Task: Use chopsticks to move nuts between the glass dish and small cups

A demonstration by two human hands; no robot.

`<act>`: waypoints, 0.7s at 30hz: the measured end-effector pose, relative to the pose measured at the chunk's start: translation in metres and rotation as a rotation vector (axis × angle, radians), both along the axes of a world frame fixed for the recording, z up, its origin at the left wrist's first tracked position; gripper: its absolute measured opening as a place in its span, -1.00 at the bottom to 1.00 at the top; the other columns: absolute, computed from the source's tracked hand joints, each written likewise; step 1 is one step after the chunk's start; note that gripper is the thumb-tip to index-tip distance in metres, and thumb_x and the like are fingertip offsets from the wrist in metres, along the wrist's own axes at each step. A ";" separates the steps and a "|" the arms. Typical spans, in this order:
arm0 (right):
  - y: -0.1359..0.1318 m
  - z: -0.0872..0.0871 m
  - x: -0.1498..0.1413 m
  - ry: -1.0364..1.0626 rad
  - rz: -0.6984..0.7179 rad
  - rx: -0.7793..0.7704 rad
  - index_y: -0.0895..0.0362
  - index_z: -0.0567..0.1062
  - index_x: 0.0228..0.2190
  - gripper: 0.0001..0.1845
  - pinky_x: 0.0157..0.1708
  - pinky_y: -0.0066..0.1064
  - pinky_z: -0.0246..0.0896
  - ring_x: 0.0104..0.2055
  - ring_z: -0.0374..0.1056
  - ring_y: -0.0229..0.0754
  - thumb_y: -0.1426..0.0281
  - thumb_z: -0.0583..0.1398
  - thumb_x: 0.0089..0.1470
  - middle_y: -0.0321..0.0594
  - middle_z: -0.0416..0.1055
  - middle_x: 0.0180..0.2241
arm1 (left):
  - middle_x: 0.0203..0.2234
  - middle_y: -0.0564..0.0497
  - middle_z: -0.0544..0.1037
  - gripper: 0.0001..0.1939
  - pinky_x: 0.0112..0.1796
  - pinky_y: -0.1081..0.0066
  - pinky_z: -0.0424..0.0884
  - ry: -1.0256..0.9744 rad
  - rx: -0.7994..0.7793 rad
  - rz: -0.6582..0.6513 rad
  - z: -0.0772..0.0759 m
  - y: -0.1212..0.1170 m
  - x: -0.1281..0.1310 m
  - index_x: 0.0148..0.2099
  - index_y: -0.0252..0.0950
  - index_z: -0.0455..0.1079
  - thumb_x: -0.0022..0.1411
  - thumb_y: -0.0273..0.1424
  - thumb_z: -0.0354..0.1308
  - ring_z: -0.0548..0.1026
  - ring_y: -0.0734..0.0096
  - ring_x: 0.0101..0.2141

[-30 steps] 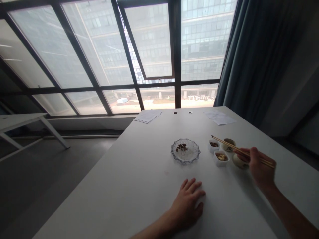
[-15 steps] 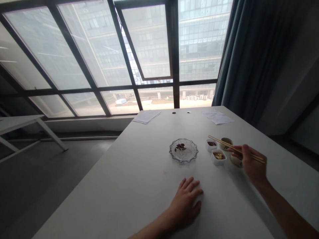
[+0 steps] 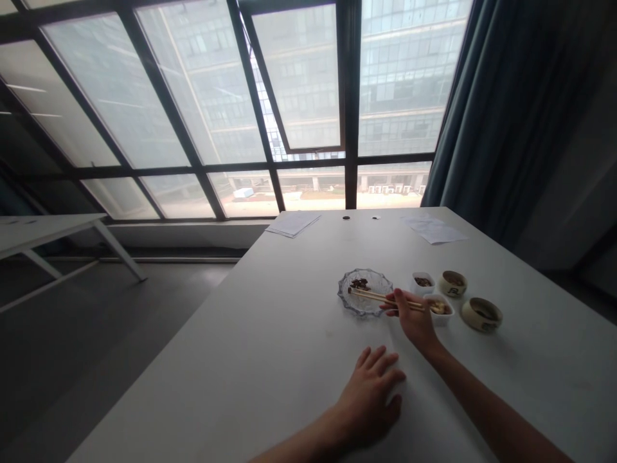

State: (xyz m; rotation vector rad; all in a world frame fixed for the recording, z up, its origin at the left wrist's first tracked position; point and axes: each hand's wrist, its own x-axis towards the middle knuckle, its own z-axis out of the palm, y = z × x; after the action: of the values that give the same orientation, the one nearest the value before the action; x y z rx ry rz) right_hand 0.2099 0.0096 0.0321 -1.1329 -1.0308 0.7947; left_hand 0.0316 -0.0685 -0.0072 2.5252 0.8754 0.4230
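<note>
Reaching over glass plate [image 3: 340, 293], R hand [image 3: 417, 325] grips 2 chopsticks [image 3: 373, 295], tips by dark pcs [image 3: 359, 283] in plate (can't tell if 1's pinched), so they're w/in reach; L hand [image 3: 367, 393] open, fingers spread on table [image 3: 270, 347].

White table [image 3: 231, 360] — glass dish [image 3: 364, 312], two white tubs, two round pots, loose papers

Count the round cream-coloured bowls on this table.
2: the farther bowl, right of the farther white tub; the nearer bowl, right of the nearer white tub.
</note>
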 end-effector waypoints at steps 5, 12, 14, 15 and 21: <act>0.010 -0.009 -0.007 0.023 -0.010 -0.013 0.19 0.57 -0.41 -0.40 -0.52 -0.31 0.53 -0.40 0.61 0.07 -0.15 0.25 0.05 -0.04 0.61 -0.44 | 0.32 0.03 0.32 -0.62 0.34 -0.10 -0.03 -0.017 0.010 0.010 -0.002 -0.002 0.001 0.19 -0.05 0.33 0.34 -0.23 0.14 0.14 0.07 0.35; 0.008 -0.013 -0.007 0.034 -0.073 0.000 0.19 0.57 -0.43 -0.41 -0.53 -0.29 0.53 -0.43 0.61 0.06 -0.13 0.26 0.06 -0.03 0.61 -0.44 | 0.32 0.05 0.31 -0.62 0.34 -0.11 -0.02 -0.019 0.011 0.009 -0.002 -0.002 0.001 0.18 -0.04 0.32 0.35 -0.21 0.13 0.13 0.07 0.36; 0.007 -0.013 -0.007 0.048 -0.101 0.006 0.18 0.56 -0.45 -0.42 -0.53 -0.28 0.54 -0.47 0.60 0.04 -0.13 0.25 0.06 -0.02 0.61 -0.44 | 0.33 0.06 0.30 -0.62 0.34 -0.11 -0.02 -0.018 0.011 0.008 -0.003 -0.001 0.000 0.19 -0.04 0.32 0.35 -0.22 0.13 0.13 0.07 0.36; 0.006 -0.013 -0.006 0.055 -0.113 0.010 0.18 0.56 -0.45 -0.42 -0.53 -0.28 0.55 -0.48 0.59 0.03 -0.13 0.25 0.07 -0.02 0.61 -0.45 | 0.33 0.06 0.30 -0.62 0.34 -0.10 -0.02 -0.017 0.011 0.005 -0.003 -0.001 0.000 0.19 -0.03 0.32 0.34 -0.22 0.13 0.13 0.08 0.36; -0.001 -0.006 -0.002 0.081 -0.169 0.041 0.19 0.56 -0.48 -0.42 -0.52 -0.27 0.56 -0.52 0.58 0.01 -0.11 0.25 0.08 -0.04 0.60 -0.49 | 0.33 0.04 0.29 -0.60 0.34 -0.10 -0.03 -0.007 -0.001 -0.008 -0.004 0.001 -0.001 0.20 -0.04 0.33 0.34 -0.22 0.14 0.13 0.04 0.36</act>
State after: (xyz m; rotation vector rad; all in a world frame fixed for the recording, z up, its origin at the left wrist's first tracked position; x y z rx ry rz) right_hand 0.2083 0.0089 0.0259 -1.1272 -0.8684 0.6761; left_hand 0.0306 -0.0677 -0.0114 2.5244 0.8632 0.4284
